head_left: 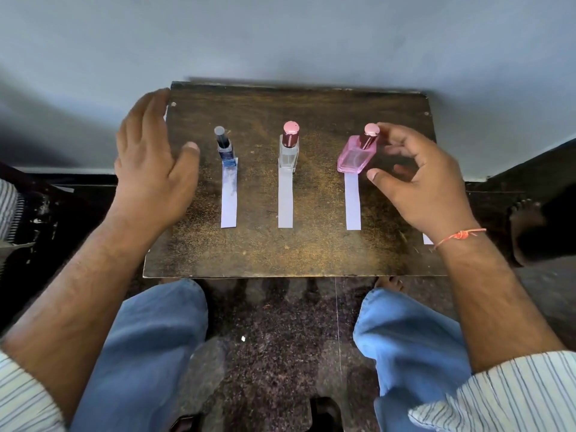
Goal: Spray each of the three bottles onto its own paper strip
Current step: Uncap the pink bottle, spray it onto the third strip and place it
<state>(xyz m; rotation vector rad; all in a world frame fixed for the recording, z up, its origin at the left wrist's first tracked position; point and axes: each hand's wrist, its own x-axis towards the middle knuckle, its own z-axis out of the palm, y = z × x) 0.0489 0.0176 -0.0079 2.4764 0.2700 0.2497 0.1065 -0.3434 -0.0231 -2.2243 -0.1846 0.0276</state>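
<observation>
pink bottle (356, 157): on worktop (280, 247), just left of right hand (417, 182) fingers (389, 130), at its strip's (353, 204) far end | fingers: curved, parted, grasping nothing; left hand (152, 163) flat, released | handling: likely glass, smooth, breakable, top-heavy; take body by sides.

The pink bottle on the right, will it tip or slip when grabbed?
The pink bottle looks smooth like glass, so probably slick and breakable. Its body is wide and flat, so it likely tips front to back, less sideways. The right hand hovers beside it.
</observation>
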